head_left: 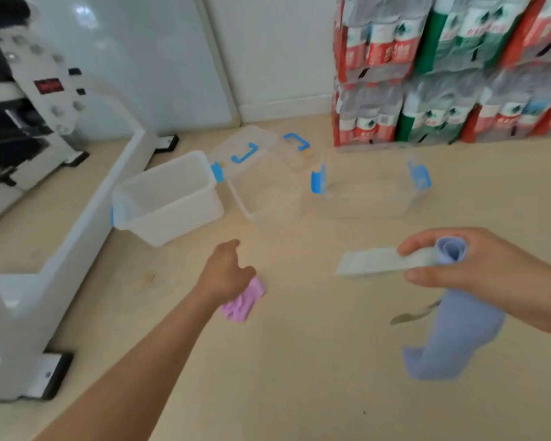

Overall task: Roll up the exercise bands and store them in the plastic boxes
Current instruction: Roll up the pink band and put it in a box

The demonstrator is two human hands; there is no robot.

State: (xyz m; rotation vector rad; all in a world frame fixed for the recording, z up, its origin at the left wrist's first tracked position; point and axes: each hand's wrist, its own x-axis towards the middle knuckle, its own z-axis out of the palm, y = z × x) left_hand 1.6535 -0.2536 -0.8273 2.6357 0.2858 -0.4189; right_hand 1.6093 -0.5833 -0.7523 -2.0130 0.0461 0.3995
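Observation:
My right hand (458, 265) grips a blue exercise band (452, 326), partly rolled at the top, its loose end hanging down toward the floor. A pale green band (379, 261) lies flat on the floor just left of that hand; my thumb looks to touch its end. My left hand (226, 272) reaches down onto a crumpled pink band (244, 302) on the floor, fingers curled over its top edge. Two open clear plastic boxes with blue clips stand beyond: one tilted at the left (169, 198), one at the right (369, 189).
Two clear lids with blue handles (255, 160) lie between the boxes. A white machine frame (77, 224) runs along the left side. Stacked packs of bottled water (452, 68) stand at the back right. The floor is pale wood.

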